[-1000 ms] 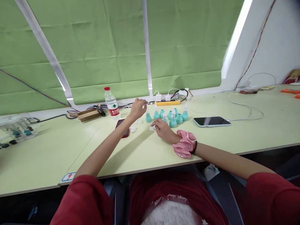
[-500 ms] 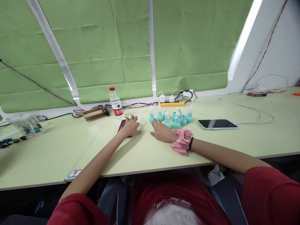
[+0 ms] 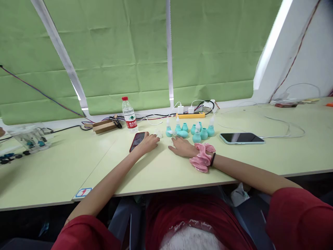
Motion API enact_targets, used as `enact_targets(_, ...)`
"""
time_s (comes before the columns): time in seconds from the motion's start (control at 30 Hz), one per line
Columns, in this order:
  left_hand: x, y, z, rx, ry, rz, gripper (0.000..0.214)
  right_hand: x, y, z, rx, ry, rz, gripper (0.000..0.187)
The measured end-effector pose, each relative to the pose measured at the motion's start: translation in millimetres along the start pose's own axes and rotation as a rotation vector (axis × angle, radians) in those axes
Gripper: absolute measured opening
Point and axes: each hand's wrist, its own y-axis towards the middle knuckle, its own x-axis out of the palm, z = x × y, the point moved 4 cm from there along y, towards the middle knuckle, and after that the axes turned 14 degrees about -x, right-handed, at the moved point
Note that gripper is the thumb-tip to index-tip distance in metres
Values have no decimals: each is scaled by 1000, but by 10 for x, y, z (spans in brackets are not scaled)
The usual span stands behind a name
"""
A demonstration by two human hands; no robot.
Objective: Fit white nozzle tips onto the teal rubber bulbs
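My left hand [image 3: 150, 143] rests low over the table with its fingers bent and close together, beside small clear plastic pieces [image 3: 158, 133]. Whatever lies under its fingertips is hidden. A phone in a red case [image 3: 137, 140] lies just left of that hand, its screen lit. My right hand [image 3: 183, 148] lies palm down, thumb apart from the fingers. Its fingertips are at a teal squeeze bulb [image 3: 182, 134] that lies on its side, pale tip to the left. Several teal bulbs stand around it, such as one with a clear nozzle [image 3: 197, 136] and one without [image 3: 204, 133].
A water bottle [image 3: 129, 116] with a red cap stands behind my left hand. At the back are a yellow power strip [image 3: 189, 115] with chargers and a cardboard box [image 3: 104, 126]. Another phone [image 3: 241, 138] lies on the right, near white cables. Clear containers [image 3: 32, 139] stand far left.
One teal bulb now lies on its side above my right fingers; a bulb that stood upright there is gone. My left hand has lowered and shifted right, uncovering more of the red-cased phone.
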Motion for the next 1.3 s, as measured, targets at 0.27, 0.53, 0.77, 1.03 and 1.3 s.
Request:
enact_targets(0.27, -49, -6, 114, 161, -453, 69, 31, 85, 68, 110, -101, 116, 87, 40)
enact_targets(0.53, 44, -9, 40, 45, -434, -19, 28, 94, 110, 62, -233, 263, 207, 34)
enact_targets(0.77, 31, -70, 168, 90, -565, 26, 27, 80, 73, 164, -82, 209, 236, 30)
enact_targets(1.03, 110, -95, 329, -15, -530, 203, 43, 98, 47, 169, -12, -8, 95, 33)
enact_targets(1.3, 22, -124, 302, -65, -582, 191, 21, 133, 110, 215, -134, 185, 221, 16)
